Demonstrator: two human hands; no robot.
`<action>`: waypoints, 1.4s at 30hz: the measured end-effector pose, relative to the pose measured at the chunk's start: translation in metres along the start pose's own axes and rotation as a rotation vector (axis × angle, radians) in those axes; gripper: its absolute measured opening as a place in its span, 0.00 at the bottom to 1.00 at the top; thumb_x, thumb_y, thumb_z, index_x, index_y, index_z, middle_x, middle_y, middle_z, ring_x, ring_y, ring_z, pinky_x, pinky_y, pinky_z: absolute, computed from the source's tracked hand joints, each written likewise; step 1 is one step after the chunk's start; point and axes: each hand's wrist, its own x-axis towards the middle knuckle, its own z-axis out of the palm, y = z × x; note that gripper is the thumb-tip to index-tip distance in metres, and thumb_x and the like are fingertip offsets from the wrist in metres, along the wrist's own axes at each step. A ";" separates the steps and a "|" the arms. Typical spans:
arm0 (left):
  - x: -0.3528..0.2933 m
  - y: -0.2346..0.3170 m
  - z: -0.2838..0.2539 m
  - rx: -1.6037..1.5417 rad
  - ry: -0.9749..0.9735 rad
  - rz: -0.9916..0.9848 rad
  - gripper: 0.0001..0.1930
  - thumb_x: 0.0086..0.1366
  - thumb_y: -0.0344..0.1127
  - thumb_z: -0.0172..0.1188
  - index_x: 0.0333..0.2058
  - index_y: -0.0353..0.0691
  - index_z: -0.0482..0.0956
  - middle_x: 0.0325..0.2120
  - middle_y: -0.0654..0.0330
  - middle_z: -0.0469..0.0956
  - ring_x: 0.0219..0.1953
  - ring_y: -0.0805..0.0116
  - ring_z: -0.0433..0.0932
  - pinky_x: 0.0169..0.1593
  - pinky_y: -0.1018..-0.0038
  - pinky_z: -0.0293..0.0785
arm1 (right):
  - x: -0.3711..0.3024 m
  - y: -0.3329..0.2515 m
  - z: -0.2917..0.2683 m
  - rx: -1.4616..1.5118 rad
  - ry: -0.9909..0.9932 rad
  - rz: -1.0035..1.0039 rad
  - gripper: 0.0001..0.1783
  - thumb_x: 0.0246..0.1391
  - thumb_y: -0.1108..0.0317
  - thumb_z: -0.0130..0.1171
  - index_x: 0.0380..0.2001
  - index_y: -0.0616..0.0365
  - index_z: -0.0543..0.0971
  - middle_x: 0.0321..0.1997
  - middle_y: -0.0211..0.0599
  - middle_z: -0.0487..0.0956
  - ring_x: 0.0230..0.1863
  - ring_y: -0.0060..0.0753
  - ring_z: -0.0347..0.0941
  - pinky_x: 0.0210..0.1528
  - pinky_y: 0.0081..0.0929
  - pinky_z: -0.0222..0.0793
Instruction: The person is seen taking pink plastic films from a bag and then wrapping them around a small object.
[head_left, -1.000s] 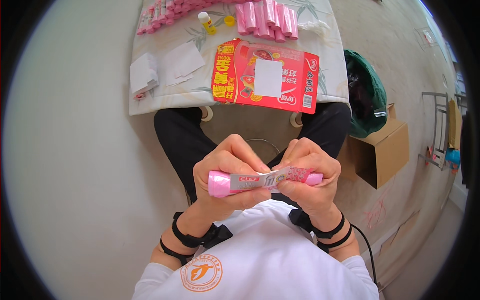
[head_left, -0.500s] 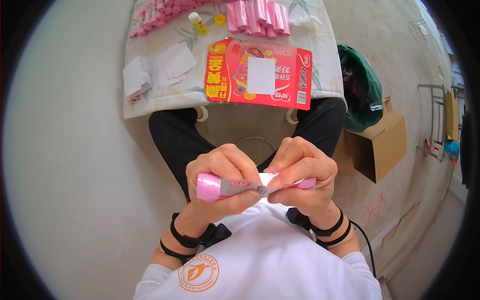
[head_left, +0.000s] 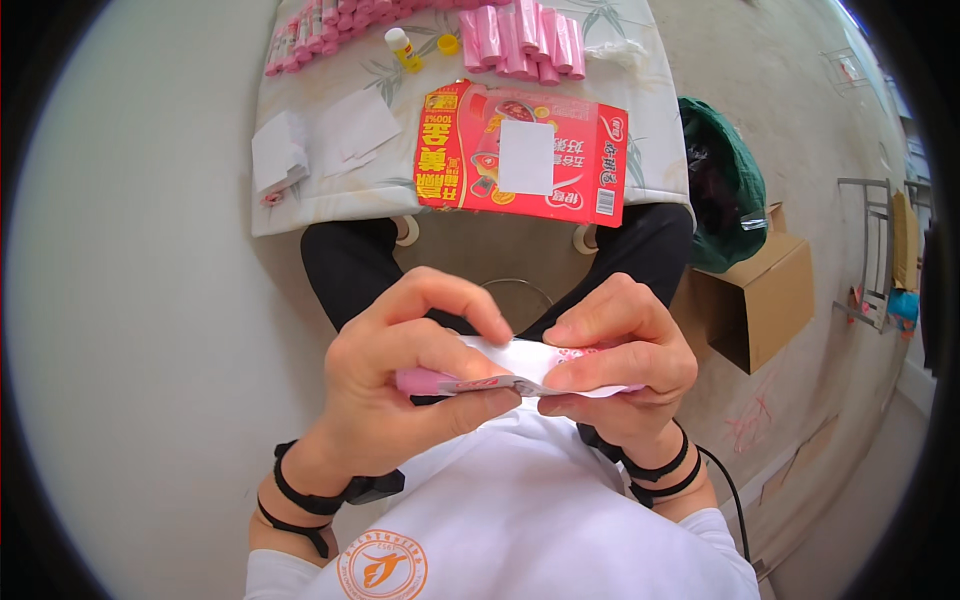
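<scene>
In front of my chest, both hands hold a pink roll [head_left: 420,381], apparently thin plastic film, with a printed paper label [head_left: 515,354] along it. The label's white inner face shows between my hands. My left hand [head_left: 395,365] has its thumb under the label's near edge and its fingers bent over the roll, the index finger raised toward the label's far edge. My right hand [head_left: 630,355] pinches the label and the roll's right end between thumb and fingers. The fingers hide much of the roll.
On the cloth-covered table [head_left: 370,205] lie a red cardboard sheet [head_left: 460,150] bearing a white slip [head_left: 526,158], paper slips [head_left: 357,125], a glue stick [head_left: 404,50], its yellow cap [head_left: 448,44] and pink rolls [head_left: 520,40]. Right stand a green bag [head_left: 735,180] and a cardboard box [head_left: 770,300].
The label has opened out from the roll, baring more of its white inside. My left hand has shifted left and its index finger has lifted. My right hand keeps its pinch.
</scene>
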 end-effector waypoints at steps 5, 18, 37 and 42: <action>-0.007 -0.013 0.026 -0.088 0.190 0.037 0.14 0.45 0.20 0.71 0.28 0.39 0.76 0.36 0.55 0.75 0.31 0.75 0.75 0.32 0.80 0.72 | -0.013 -0.002 0.011 0.075 0.190 0.126 0.16 0.32 0.80 0.74 0.30 0.59 0.82 0.37 0.39 0.78 0.34 0.27 0.72 0.31 0.21 0.67; -0.004 -0.030 0.033 0.250 0.253 0.317 0.17 0.40 0.20 0.73 0.29 0.44 0.79 0.33 0.60 0.72 0.26 0.75 0.72 0.26 0.82 0.68 | -0.026 -0.025 0.026 0.333 0.446 0.591 0.11 0.44 0.85 0.64 0.32 0.62 0.78 0.49 0.40 0.70 0.43 0.24 0.73 0.43 0.20 0.75; -0.024 -0.033 0.047 0.319 0.324 0.297 0.23 0.37 0.18 0.75 0.28 0.46 0.72 0.35 0.61 0.67 0.27 0.70 0.77 0.27 0.78 0.75 | -0.040 -0.007 0.048 0.586 0.526 0.251 0.28 0.51 0.86 0.57 0.50 0.57 0.57 0.45 0.40 0.66 0.47 0.31 0.67 0.62 0.49 0.64; -0.025 -0.034 0.047 0.222 0.326 0.334 0.21 0.41 0.17 0.73 0.28 0.44 0.70 0.36 0.61 0.65 0.24 0.68 0.78 0.28 0.76 0.78 | -0.038 -0.010 0.049 0.546 0.507 0.227 0.30 0.50 0.86 0.58 0.51 0.58 0.56 0.43 0.40 0.66 0.48 0.32 0.67 0.61 0.51 0.65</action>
